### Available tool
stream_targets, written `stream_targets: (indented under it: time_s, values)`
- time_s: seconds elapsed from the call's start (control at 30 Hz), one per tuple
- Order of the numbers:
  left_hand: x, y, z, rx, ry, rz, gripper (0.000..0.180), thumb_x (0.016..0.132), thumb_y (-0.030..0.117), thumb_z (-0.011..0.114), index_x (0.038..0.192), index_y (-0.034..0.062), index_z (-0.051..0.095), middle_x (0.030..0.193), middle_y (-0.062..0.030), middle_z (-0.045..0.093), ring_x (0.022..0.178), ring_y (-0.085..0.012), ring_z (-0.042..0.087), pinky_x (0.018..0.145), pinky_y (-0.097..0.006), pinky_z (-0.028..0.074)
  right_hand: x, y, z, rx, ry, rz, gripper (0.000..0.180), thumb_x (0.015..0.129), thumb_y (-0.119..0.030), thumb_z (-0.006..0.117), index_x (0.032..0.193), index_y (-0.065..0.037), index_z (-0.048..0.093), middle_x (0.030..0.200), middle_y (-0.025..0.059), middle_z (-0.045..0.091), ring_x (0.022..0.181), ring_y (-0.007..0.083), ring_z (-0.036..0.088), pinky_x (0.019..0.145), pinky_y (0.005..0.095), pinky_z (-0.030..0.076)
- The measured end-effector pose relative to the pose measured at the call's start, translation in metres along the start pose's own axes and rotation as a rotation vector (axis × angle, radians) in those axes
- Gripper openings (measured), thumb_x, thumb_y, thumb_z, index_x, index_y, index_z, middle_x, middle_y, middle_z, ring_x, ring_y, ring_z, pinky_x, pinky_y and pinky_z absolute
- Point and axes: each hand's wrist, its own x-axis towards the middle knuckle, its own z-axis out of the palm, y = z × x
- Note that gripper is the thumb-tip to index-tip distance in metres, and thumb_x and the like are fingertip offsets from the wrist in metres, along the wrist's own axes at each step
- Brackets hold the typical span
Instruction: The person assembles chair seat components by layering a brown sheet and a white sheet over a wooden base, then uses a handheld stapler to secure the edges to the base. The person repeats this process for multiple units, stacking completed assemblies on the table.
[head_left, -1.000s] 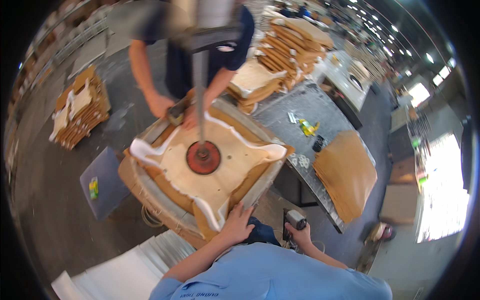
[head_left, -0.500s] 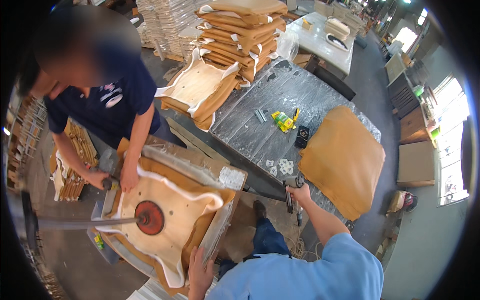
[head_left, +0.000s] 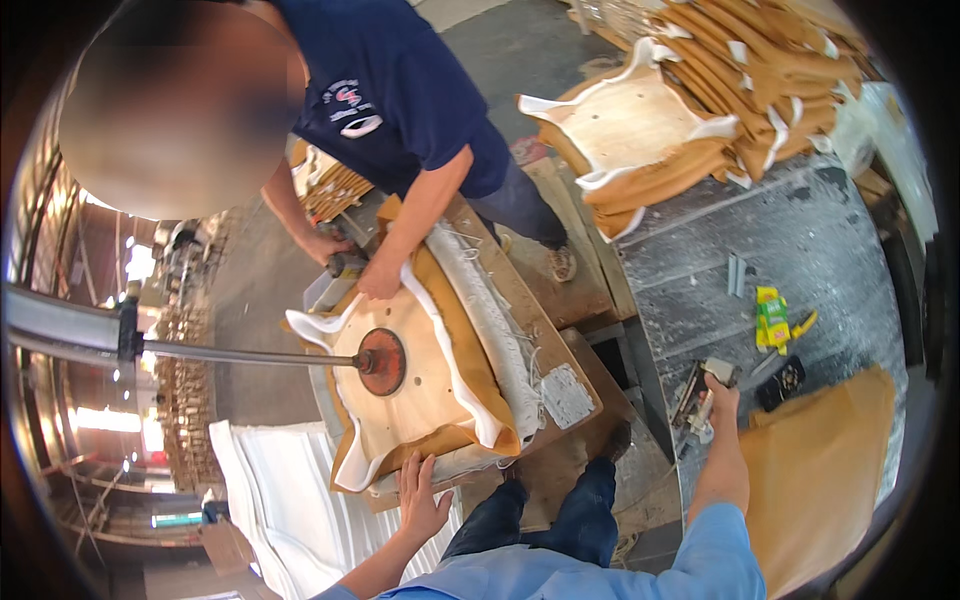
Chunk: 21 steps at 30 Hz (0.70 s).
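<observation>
My left hand (head_left: pixel 420 497), fingers spread, steadies the tan fabric-wrapped wooden seat panel (head_left: pixel 415 375); my right hand (head_left: pixel 718 395) grips the metal staple gun (head_left: pixel 700 392), which I must bring over next.

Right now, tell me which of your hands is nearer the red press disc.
Left. The left hand rests at the seat's near edge, just below the red press disc; the right hand is off on the grey table.

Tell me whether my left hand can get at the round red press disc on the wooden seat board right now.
Probably yes. The left hand rests at the near edge of the wooden seat board, and bare board lies between it and the round red press disc. The co-worker's hands are at the far edge.
</observation>
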Motion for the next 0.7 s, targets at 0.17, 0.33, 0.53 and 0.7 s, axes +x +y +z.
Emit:
stream_targets:
  time_s: [0.17,0.33,0.53,0.7]
  values:
    - [-0.012,0.011,0.009,0.008,0.002,-0.069,0.09,0.087,0.023,0.085,0.165,0.0097,0.042,0.171,-0.0276,0.036,0.159,-0.0513,0.032,0.132,-0.065,0.02,0.031,-0.003,-0.018,-0.118,0.028,0.01,0.041,0.087,-0.011,0.092,0.121,0.003,0.072,0.098,0.0106,0.074,0.075,0.0227,0.071,0.064,0.04,0.059]
    - [-0.017,-0.003,0.008,0.021,0.051,-0.077,0.085,0.088,0.025,0.084,0.163,0.013,0.046,0.17,-0.0253,0.039,0.156,-0.0497,0.036,0.132,-0.064,0.022,0.045,0.019,-0.027,-0.092,0.047,-0.002,0.04,0.093,-0.009,0.086,0.128,0.006,0.071,0.114,0.0134,0.075,0.096,0.0291,0.073,0.081,0.0455,0.059]
    - [0.003,-0.027,0.001,-0.026,0.103,0.057,0.08,0.087,0.023,0.085,0.158,0.0099,0.052,0.165,-0.0265,0.043,0.153,-0.0497,0.04,0.129,-0.065,0.026,-0.014,0.024,-0.043,-0.302,0.138,-0.109,0.037,0.093,-0.017,0.083,0.126,-0.002,0.076,0.091,0.0043,0.07,0.069,0.018,0.063,0.053,0.0392,0.047]
    - [-0.01,-0.051,0.03,-0.085,0.162,0.15,0.079,0.086,0.022,0.084,0.158,0.0085,0.053,0.166,-0.0276,0.044,0.154,-0.0508,0.04,0.125,-0.065,0.031,-0.123,0.041,-0.023,-0.919,0.28,-0.273,0.048,0.091,-0.046,0.082,0.124,-0.012,0.083,0.106,0.0117,0.085,0.093,0.0267,0.081,0.087,0.0438,0.061]
